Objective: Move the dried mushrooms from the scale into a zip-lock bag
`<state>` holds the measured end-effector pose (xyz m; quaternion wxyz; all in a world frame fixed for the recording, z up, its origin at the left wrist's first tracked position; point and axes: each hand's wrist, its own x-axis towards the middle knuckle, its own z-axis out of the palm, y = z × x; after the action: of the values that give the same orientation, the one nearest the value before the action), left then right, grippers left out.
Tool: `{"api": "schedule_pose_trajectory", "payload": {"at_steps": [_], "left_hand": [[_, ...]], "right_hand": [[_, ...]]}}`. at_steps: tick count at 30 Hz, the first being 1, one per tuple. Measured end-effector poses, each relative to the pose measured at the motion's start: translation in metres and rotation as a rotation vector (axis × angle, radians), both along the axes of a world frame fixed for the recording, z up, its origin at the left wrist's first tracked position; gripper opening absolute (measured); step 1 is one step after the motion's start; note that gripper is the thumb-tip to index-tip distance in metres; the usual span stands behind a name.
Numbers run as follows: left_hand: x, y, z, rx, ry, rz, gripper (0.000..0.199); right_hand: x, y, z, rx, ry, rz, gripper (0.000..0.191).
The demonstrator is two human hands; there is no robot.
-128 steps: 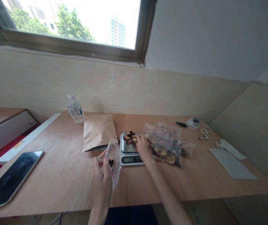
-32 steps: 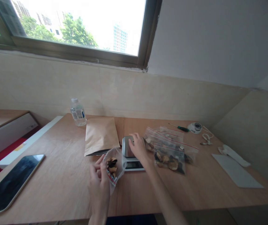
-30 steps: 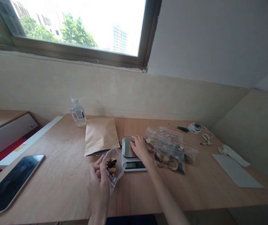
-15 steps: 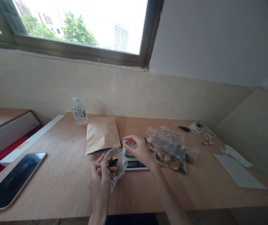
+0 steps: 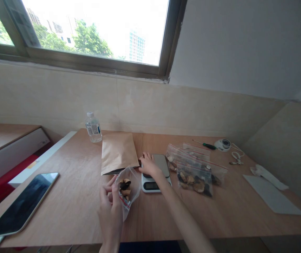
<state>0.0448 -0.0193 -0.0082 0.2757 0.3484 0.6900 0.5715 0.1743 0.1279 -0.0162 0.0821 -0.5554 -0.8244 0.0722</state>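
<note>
My left hand (image 5: pixel 110 203) is closed on the edge of a clear zip bag (image 5: pixel 134 182) with a red seal line. The bag's mouth gapes, and light brown and black dried pieces, like dried mushrooms (image 5: pixel 125 188), show inside. To its right lies a small white digital scale (image 5: pixel 163 165) with a grey plate. Over the scale's left side, my right hand (image 5: pixel 149 166) reaches down with bent fingers drawn together. Something dark shows by the fingertips, close to the corner of a brown paper bag (image 5: pixel 120 151); what they grip is hidden.
Several filled zip bags (image 5: pixel 195 172) lie right of the scale. Farther right are a green-handled screwdriver (image 5: pixel 208 146), a white camera (image 5: pixel 222 144) with a cable, and a white sheet (image 5: pixel 271 195). A water bottle (image 5: pixel 94 129) stands at the back; a tablet (image 5: pixel 22 203) lies left.
My right hand has moved down and slightly left, from above the scale to its left edge, and its fingers have come together. My left hand still holds the zip bag.
</note>
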Motion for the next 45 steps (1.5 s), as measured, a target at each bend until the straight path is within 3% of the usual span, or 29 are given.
{"api": "schedule_pose_trajectory", "payload": {"at_steps": [4,8,15,19,23,26,31,34,36,38,41,45], "left_hand": [[-0.004,-0.002,-0.001,-0.002,-0.003,-0.008,0.030],[-0.005,-0.002,-0.001,-0.004,-0.005,0.005,0.030],[-0.004,-0.001,0.004,0.014,-0.024,-0.005,0.029],[-0.001,0.000,0.003,0.031,-0.046,-0.024,0.029],[0.004,0.002,0.004,0.045,-0.048,-0.040,0.030],[0.008,0.002,0.008,0.062,-0.044,-0.054,0.031],[0.014,0.000,0.014,0.070,-0.098,-0.002,0.030],[0.019,0.000,0.015,0.073,-0.148,0.038,0.031],[0.024,0.000,0.015,0.103,-0.204,0.049,0.033],[0.032,-0.002,0.015,0.132,-0.264,0.050,0.035],[0.043,-0.007,0.011,0.160,-0.368,0.004,0.036],[0.051,-0.015,0.002,0.193,-0.418,-0.131,0.034]], "right_hand": [[-0.010,-0.003,-0.002,0.053,-0.013,-0.039,0.026],[-0.013,-0.008,0.007,0.133,-0.034,-0.032,0.021],[-0.005,-0.023,0.054,0.291,-0.165,-0.013,0.023],[0.012,-0.045,0.081,0.313,0.121,-0.050,0.014],[0.024,-0.077,0.091,0.186,0.412,0.114,0.016],[0.030,-0.095,0.088,0.061,0.553,0.209,0.024],[0.044,-0.117,0.062,-0.022,0.813,0.056,0.029],[0.045,-0.139,0.035,-0.140,0.944,-0.060,0.056],[0.037,-0.154,0.016,-0.206,1.013,-0.087,0.082],[0.026,-0.165,0.000,-0.245,1.093,-0.104,0.096],[0.009,-0.168,-0.011,-0.234,1.247,-0.118,0.087],[0.006,-0.162,-0.003,-0.196,1.381,-0.127,0.053]]}}
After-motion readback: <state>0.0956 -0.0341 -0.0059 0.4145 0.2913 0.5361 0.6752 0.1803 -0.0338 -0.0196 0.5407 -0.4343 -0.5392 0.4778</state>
